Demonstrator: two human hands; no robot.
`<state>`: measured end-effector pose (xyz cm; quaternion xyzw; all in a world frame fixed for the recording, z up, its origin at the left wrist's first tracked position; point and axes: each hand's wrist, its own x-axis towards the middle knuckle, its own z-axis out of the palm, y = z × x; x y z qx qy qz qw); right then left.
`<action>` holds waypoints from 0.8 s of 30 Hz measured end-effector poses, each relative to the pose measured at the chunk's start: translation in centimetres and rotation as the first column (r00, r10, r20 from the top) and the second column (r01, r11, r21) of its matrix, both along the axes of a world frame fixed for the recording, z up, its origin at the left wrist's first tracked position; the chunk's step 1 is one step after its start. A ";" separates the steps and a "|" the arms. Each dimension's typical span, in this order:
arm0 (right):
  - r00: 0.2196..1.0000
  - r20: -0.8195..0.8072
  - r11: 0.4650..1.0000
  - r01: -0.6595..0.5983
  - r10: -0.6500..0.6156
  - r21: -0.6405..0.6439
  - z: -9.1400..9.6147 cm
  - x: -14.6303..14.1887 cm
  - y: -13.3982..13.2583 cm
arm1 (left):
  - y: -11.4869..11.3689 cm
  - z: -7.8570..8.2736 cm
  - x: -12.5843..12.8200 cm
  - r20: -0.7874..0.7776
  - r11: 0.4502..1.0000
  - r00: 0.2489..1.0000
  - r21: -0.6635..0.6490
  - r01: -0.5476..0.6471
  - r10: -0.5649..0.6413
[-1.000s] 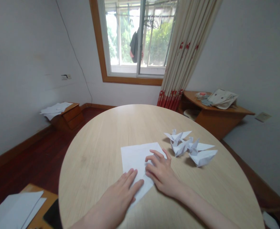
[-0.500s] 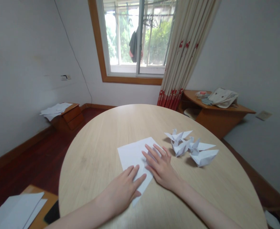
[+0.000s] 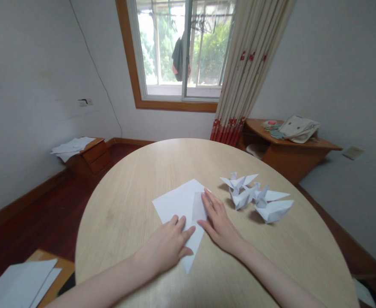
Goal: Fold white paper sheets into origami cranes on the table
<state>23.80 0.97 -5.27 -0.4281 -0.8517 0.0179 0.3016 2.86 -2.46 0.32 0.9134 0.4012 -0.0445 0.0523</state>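
Observation:
A white sheet of paper [image 3: 175, 199] lies on the round table with one corner pointing toward me. Its right side is folded over into a narrow flap [image 3: 199, 208]. My left hand [image 3: 168, 244] rests on the lower left of the sheet, fingers apart and pressing down. At the folded right edge lies my right hand [image 3: 221, 226], its fingers stretched out and the fingertips on the flap. Part of the paper is hidden under both hands. Right of the sheet stand several folded paper cranes [image 3: 273, 211], close together.
The round wooden table [image 3: 120, 192] fills the middle. Loose paper [image 3: 18, 280] lies on a stool at lower left, and more sheets [image 3: 74, 146] cover a low cabinet. A corner desk [image 3: 297, 158] holding a cloth bag [image 3: 300, 128] stands beyond the table at right.
The sheet has turned slightly and shifted left. My right hand has drawn back toward the paper's right edge, uncovering the folded flap. My left hand stays on the lower part.

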 end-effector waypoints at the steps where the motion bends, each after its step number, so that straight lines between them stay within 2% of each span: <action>1: 1.000 -0.004 1.000 0.006 -0.006 -0.003 -0.1 0.0 0.1 | 0.4 0.1 -0.3 0.018 1.000 1.000 0.003 0.011 -0.011; 6: 0.999 -0.002 0.999 0.045 -0.045 0.020 -0.5 0.0 0.5 | 2.0 -0.5 -1.9 0.152 0.992 0.981 0.046 0.116 -0.122; 10: 0.998 0.013 0.997 0.063 -0.063 0.034 -0.7 0.1 0.5 | 2.4 -1.0 -2.3 0.158 0.985 0.974 0.094 0.147 -0.161; 17: 0.996 0.007 0.996 0.084 -0.085 0.032 -0.8 0.1 0.6 | 2.7 -1.5 -2.4 0.177 0.986 0.972 0.094 0.140 -0.155; 24: 0.997 -0.004 0.997 0.071 -0.071 0.000 -0.7 0.2 0.5 | 2.9 -2.3 -2.5 0.244 0.991 0.961 0.023 0.130 -0.131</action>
